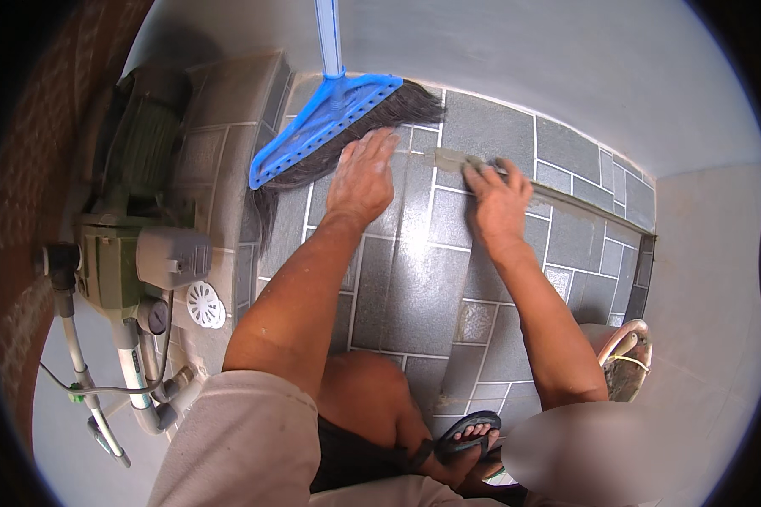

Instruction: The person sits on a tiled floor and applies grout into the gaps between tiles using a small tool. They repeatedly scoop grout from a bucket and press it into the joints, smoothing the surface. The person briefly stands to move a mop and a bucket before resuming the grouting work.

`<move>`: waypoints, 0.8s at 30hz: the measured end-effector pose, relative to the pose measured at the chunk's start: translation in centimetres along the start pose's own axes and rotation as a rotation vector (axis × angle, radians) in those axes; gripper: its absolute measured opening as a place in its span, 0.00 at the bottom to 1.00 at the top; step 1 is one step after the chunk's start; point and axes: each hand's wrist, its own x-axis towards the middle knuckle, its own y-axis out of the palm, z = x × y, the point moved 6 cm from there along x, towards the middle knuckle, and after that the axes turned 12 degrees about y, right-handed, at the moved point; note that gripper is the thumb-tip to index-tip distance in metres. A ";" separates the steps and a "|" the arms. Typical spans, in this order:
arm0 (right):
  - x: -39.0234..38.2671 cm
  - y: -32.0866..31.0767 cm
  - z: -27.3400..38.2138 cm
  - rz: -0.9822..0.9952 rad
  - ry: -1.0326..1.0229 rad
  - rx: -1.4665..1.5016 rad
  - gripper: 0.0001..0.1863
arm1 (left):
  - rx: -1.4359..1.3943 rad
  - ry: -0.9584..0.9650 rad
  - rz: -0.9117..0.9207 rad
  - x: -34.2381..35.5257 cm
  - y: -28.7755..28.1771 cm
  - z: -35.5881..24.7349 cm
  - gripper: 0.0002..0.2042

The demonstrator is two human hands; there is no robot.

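Observation:
A blue push broom [325, 127] with dark bristles lies head-down against the grey tiled floor [406, 291], its pale handle rising toward the top. My left hand [365, 176] is at the bristles' near edge, fingers stretched out, apparently holding nothing. Further right, my right hand [500, 201] is bent low over the tiles with its fingers curled. Beside its fingertips is a thin greyish-beige patch [450, 160], on or just above a tile joint; whether it is a flat blade or wet filler I cannot make out. What the right fingers grip is hidden.
A green water pump [114, 262] with grey pipes stands at left, near white round drain covers [204, 304] on a tiled ledge. An open bag or bucket [630, 359] with a handle inside sits at right by the wall [710, 279]. My sandalled foot [469, 435] is below.

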 end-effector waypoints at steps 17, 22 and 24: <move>1.9 -0.2 3.8 0.187 -0.015 -0.069 0.26 | -0.003 0.010 -0.004 0.3 -0.4 -0.2 0.22; 2.0 1.1 5.7 0.177 -0.136 -0.055 0.29 | -0.032 -0.012 0.035 1.0 -0.2 -0.4 0.24; 1.7 0.5 5.3 0.177 -0.134 -0.156 0.29 | -0.028 -0.020 0.049 0.4 -0.1 0.0 0.24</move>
